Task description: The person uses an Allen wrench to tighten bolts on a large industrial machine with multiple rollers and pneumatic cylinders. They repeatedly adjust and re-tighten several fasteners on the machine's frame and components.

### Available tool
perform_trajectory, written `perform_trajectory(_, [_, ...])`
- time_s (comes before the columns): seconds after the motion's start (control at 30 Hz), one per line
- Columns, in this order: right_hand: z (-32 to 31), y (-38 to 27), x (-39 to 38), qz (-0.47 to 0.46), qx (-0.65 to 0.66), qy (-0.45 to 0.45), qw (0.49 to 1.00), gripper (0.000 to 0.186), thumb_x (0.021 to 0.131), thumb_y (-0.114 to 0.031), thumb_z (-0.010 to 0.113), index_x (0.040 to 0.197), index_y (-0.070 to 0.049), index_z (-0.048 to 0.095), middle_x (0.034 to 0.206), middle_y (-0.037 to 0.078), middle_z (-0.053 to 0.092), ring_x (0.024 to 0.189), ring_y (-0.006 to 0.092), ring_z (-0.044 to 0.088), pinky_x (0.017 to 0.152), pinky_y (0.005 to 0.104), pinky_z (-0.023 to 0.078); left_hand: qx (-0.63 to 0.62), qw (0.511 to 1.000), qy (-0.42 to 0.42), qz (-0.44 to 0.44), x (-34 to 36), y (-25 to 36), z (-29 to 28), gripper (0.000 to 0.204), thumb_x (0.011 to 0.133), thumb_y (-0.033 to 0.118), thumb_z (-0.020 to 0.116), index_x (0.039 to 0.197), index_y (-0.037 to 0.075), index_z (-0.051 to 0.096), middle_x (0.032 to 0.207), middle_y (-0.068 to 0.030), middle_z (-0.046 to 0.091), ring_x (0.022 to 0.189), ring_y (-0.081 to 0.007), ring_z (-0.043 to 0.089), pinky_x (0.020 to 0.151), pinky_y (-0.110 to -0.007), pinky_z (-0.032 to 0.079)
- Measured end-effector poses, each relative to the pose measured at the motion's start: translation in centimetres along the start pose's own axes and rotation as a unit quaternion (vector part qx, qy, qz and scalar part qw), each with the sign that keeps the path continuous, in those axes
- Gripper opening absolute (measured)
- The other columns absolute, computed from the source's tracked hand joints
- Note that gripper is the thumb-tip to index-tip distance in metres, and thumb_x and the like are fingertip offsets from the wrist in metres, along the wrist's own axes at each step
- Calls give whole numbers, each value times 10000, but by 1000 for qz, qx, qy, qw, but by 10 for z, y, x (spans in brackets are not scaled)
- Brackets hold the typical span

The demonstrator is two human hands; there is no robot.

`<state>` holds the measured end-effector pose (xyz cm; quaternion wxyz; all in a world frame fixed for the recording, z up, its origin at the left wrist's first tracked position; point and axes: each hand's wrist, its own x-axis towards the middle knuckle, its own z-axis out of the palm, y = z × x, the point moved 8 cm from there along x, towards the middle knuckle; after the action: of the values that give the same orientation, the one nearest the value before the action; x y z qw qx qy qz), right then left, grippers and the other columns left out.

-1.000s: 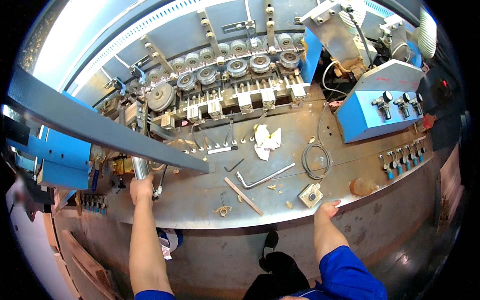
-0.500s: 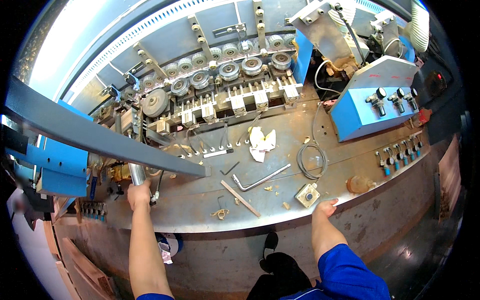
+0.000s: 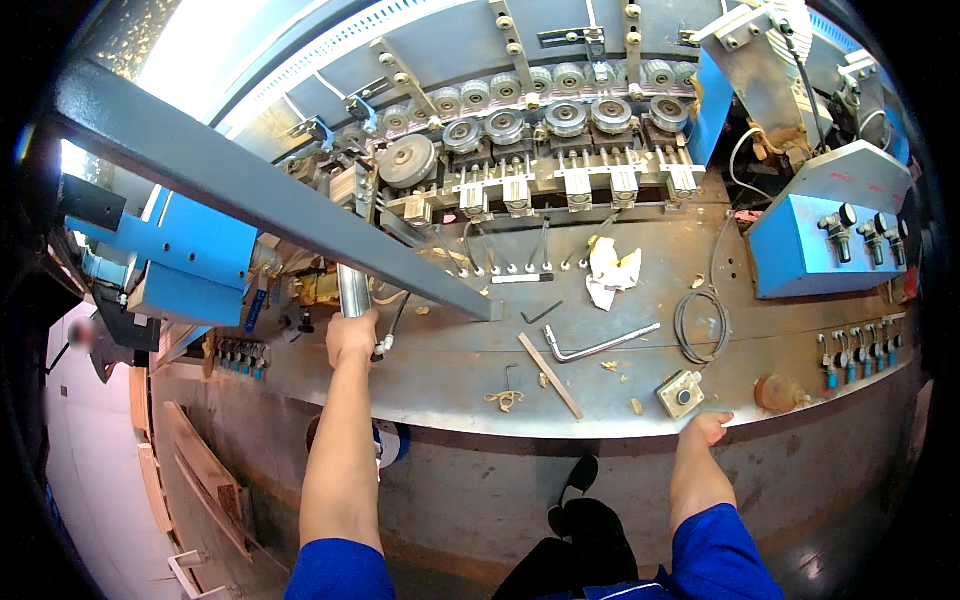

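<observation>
from here i'm gripping a silvery cylinder (image 3: 353, 293) with the left hand (image 3: 352, 340); the right hand (image 3: 708, 429) is resting at the table (image 3: 450, 395) edge, its finger spread i can't tell.

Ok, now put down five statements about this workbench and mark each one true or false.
1. The left hand grips a silver metal tube. True.
2. The right hand holds the L-shaped wrench. False: that hand is at the front edge of the bench, and the wrench lies apart from it.
3. The crumpled pale sheet lies farther from the person than the wrench. True.
4. The push-button box lies left of the wooden strip. False: it lies to the right.
5. The wooden strip stands upright. False: it lies flat.
</observation>
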<state>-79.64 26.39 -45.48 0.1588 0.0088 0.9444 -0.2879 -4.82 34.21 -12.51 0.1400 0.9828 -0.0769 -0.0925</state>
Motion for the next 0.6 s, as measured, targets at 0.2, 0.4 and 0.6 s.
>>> perform_trajectory(0.2, [3, 1, 4, 12, -5, -36, 999, 826, 1005, -620, 359, 1263, 119, 621, 1285, 359, 610, 1199, 500, 593, 1070, 530, 443, 22, 1000, 9, 4, -1, 7, -1, 635, 736, 454, 716, 1211, 34, 670, 1208, -211, 705, 1126, -362, 681, 949, -451, 529])
perform_trajectory(0.4, [-4, -4, -7, 22, -10, -22, 999, 854, 1008, -617, 340, 1256, 155, 607, 1290, 355, 610, 1217, 500, 584, 1090, 522, 434, 33, 999, -5, -21, -1, -6, 3, 638, 754, 469, 716, 1236, 56, 657, 1234, -186, 703, 1164, -341, 670, 968, -455, 526])
perform_trajectory(0.6, [-1, -1, 0, 26, -4, -31, 999, 860, 1012, -619, 333, 1251, 158, 613, 1289, 350, 615, 1240, 486, 578, 1088, 516, 443, 19, 999, -16, -26, -2, 2, -1, 626, 785, 467, 707, 1258, 61, 644, 1253, -168, 699, 1177, -337, 664, 973, -452, 527])
